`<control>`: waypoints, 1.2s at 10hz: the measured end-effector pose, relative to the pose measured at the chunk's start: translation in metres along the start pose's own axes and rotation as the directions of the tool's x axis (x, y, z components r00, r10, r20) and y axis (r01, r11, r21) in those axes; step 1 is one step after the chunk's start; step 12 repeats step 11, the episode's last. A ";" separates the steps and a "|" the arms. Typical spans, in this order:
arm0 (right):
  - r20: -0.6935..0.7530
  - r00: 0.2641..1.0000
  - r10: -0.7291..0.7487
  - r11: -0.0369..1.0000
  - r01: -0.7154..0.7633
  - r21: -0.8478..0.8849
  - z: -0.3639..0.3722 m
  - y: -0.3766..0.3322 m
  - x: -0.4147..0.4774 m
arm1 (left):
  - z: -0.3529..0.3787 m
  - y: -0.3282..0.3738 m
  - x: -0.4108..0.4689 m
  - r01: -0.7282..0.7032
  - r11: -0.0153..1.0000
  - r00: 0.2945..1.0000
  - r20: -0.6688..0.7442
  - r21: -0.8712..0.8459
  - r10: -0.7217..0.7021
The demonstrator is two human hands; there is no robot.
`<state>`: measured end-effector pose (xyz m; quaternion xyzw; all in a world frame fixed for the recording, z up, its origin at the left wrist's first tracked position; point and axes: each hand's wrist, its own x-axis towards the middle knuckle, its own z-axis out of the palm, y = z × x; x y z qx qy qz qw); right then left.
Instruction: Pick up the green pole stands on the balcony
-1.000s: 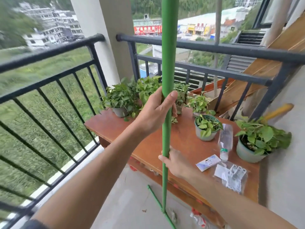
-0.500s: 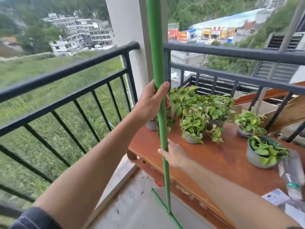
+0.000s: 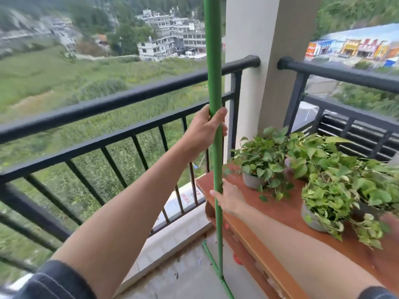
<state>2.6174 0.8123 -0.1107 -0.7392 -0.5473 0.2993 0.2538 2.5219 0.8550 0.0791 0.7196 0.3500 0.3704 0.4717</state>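
Outdoors on a balcony, a person stands holding a tall, slim green metal pole stand (image 3: pixel 216 147) upright with both bare hands. The left hand (image 3: pixel 205 130) is the higher one, its fingers (image 3: pixel 219 115) curled fully shut around the pole at about the height of the black metal railing (image 3: pixel 121 100). The right hand (image 3: pixel 230 196) grips lower down, also closed around the shaft, just beside the near corner of a reddish-brown wooden desk (image 3: pixel 287 214). On the desk stand several leafy green pot plants in grey pots (image 3: pixel 262 160). The pole runs up out of view past the railing and down to the grey balcony floor (image 3: pixel 187 275), where its thin green base legs (image 3: pixel 212 262) splay out below the desk edge; whether they touch the floor cannot be told.

The step in hand appears to be the lift itself, the grip already secured. Next, a straight upward pull seems called for, keeping the long pole clear of the railing and the plants.
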 end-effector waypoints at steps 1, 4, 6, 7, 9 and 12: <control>0.034 0.999 -0.014 1.000 0.015 -0.015 0.004 -0.004 0.023 | -0.012 -0.009 0.017 0.055 0.998 0.998 -0.015 0.021 -0.055; 0.074 0.997 -0.006 1.000 0.005 0.013 0.011 0.015 0.065 | -0.004 -0.031 0.046 0.130 0.988 0.991 -0.034 0.081 -0.128; 0.093 0.996 -0.004 1.000 0.002 0.026 0.009 0.029 0.058 | 0.010 -0.035 0.038 0.109 0.983 0.993 -0.070 0.147 -0.099; 0.092 0.995 0.026 1.000 -0.026 0.007 0.005 0.031 0.052 | 0.020 -0.034 0.028 0.136 0.981 0.989 -0.084 0.141 -0.125; 0.163 0.986 0.034 0.985 -0.005 -0.172 -0.012 0.026 0.035 | -0.006 -0.035 -0.029 0.252 0.959 0.966 -0.084 0.129 -0.243; 0.083 0.954 -0.286 0.957 0.281 0.068 -0.069 -0.016 -0.025 | -0.059 -0.083 -0.146 0.466 0.877 0.876 -0.198 0.119 -0.439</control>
